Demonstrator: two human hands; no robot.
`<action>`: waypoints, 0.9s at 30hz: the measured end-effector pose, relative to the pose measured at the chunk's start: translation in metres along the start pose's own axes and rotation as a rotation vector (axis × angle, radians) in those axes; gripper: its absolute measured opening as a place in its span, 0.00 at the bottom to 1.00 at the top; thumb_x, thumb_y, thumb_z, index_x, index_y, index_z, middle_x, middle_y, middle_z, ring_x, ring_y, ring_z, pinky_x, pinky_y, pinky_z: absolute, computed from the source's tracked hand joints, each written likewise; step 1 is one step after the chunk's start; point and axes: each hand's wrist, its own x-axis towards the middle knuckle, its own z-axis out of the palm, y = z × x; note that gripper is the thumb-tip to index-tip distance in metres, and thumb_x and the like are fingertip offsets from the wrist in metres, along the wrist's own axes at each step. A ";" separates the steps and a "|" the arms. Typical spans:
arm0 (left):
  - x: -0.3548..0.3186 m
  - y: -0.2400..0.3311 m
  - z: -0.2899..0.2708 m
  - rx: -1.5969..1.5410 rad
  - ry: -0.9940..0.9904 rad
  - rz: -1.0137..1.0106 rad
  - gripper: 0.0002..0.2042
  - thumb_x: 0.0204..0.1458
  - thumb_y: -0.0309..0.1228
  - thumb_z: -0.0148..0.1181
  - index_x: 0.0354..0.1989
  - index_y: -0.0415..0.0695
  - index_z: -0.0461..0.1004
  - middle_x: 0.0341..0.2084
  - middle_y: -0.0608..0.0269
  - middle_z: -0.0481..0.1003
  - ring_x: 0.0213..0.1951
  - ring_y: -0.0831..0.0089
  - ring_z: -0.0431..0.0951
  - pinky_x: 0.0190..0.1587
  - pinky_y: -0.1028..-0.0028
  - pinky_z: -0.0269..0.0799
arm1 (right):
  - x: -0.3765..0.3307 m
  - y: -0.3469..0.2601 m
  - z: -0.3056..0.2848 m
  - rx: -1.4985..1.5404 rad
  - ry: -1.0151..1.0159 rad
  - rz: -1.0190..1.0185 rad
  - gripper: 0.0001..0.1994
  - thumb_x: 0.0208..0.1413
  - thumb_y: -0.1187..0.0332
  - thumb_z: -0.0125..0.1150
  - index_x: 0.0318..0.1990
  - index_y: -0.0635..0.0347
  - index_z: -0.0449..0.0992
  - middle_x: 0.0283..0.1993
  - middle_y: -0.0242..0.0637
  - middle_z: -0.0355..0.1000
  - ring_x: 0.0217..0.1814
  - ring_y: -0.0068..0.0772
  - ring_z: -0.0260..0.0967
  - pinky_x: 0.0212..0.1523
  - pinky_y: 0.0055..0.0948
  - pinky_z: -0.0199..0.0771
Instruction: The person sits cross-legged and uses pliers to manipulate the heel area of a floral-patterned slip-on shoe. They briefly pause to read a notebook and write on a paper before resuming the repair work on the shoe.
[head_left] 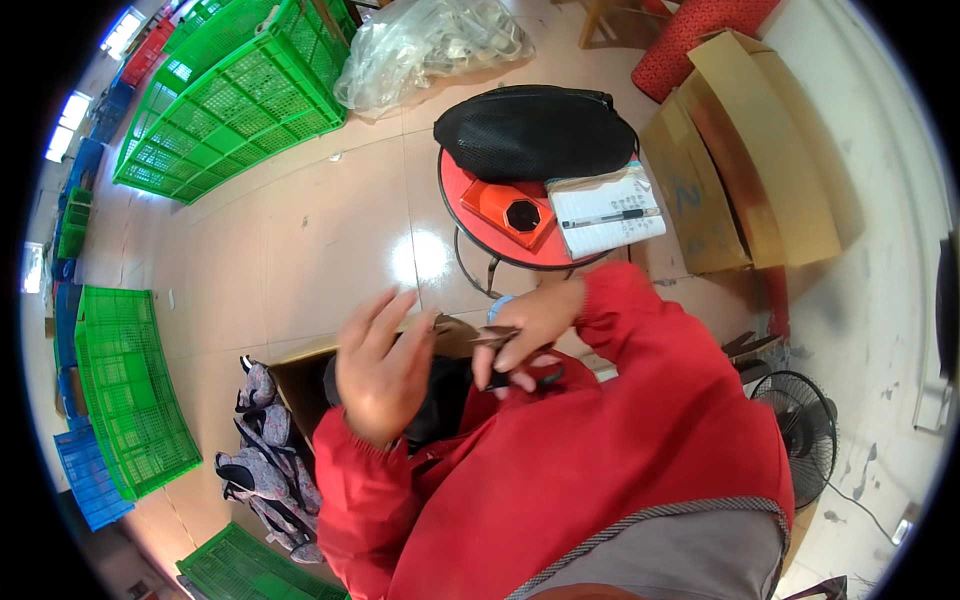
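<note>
My left hand [383,372] is raised over an open cardboard box [305,385], its fingers stretched out and slightly smeared by motion, with nothing in them. To its right, my right hand [535,325] is closed around a pair of scissors [497,338]; the metal blades point toward the left hand, and a dark handle loop shows below the fingers. Black fabric [445,395] lies in the box beneath both hands, partly hidden by my sleeves. Several grey patterned fabric pieces with dark edging [268,465] hang or lie beside the box on the left.
Ahead, a red round stool [455,185] carries a black mesh bag [540,130], an orange box [490,205], and a notebook [610,210] with a pen. Green crates [235,105] stand at left, beside a clear plastic sack [430,50]. Cardboard boxes [700,180] and a fan [800,425] are at right.
</note>
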 end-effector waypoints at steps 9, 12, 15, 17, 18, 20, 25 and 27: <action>0.125 0.053 0.135 -0.214 0.050 0.269 0.16 0.40 0.25 0.65 0.41 0.42 0.79 0.41 0.62 0.76 0.46 0.61 0.75 0.48 0.64 0.70 | -0.191 0.052 0.023 0.227 0.593 -0.468 0.14 0.57 0.72 0.60 0.47 0.75 0.76 0.37 0.52 0.77 0.25 0.31 0.77 0.17 0.18 0.67; 0.137 0.067 0.164 -0.154 -0.035 0.246 0.13 0.42 0.29 0.62 0.39 0.43 0.77 0.35 0.64 0.73 0.43 0.63 0.72 0.46 0.64 0.67 | -0.239 0.092 0.023 0.254 0.877 -0.643 0.13 0.51 0.71 0.65 0.41 0.74 0.77 0.29 0.49 0.76 0.17 0.26 0.71 0.13 0.18 0.63; 0.142 0.069 0.176 -0.094 -0.158 0.206 0.10 0.45 0.29 0.59 0.37 0.44 0.75 0.32 0.63 0.70 0.40 0.63 0.71 0.43 0.65 0.66 | -0.248 0.104 0.004 0.162 1.542 -0.669 0.10 0.55 0.72 0.61 0.41 0.70 0.75 0.26 0.39 0.72 0.15 0.18 0.60 0.16 0.15 0.53; 0.143 0.070 0.177 -0.082 -0.191 0.219 0.08 0.47 0.28 0.56 0.35 0.44 0.73 0.30 0.63 0.68 0.37 0.63 0.70 0.41 0.65 0.64 | -0.233 0.094 -0.006 0.144 1.687 -0.542 0.11 0.57 0.71 0.63 0.44 0.69 0.75 0.27 0.34 0.71 0.18 0.15 0.58 0.20 0.14 0.55; 0.142 0.070 0.178 -0.068 -0.186 0.216 0.07 0.47 0.28 0.55 0.36 0.44 0.72 0.30 0.62 0.68 0.37 0.63 0.69 0.41 0.65 0.64 | -0.223 0.088 -0.009 0.104 1.677 -0.485 0.12 0.58 0.70 0.63 0.46 0.68 0.75 0.27 0.32 0.70 0.20 0.14 0.58 0.22 0.14 0.55; 0.141 0.071 0.179 -0.038 -0.176 0.210 0.07 0.47 0.27 0.53 0.36 0.44 0.72 0.30 0.62 0.68 0.36 0.64 0.69 0.41 0.66 0.64 | -0.217 0.091 -0.009 0.078 1.665 -0.475 0.13 0.58 0.70 0.64 0.48 0.67 0.75 0.29 0.28 0.70 0.23 0.13 0.57 0.25 0.14 0.56; 0.141 0.073 0.183 -0.001 -0.167 0.207 0.08 0.47 0.28 0.53 0.36 0.43 0.72 0.30 0.62 0.68 0.36 0.64 0.69 0.41 0.65 0.64 | -0.214 0.097 -0.009 -0.049 1.652 -0.415 0.12 0.59 0.68 0.64 0.47 0.64 0.78 0.33 0.24 0.70 0.29 0.12 0.60 0.27 0.15 0.58; 0.140 0.074 0.183 0.013 -0.166 0.209 0.08 0.47 0.28 0.53 0.36 0.43 0.72 0.30 0.62 0.68 0.36 0.64 0.69 0.41 0.65 0.64 | -0.217 0.097 -0.011 -0.153 1.633 -0.331 0.11 0.59 0.68 0.65 0.46 0.64 0.79 0.33 0.24 0.71 0.29 0.12 0.61 0.27 0.15 0.59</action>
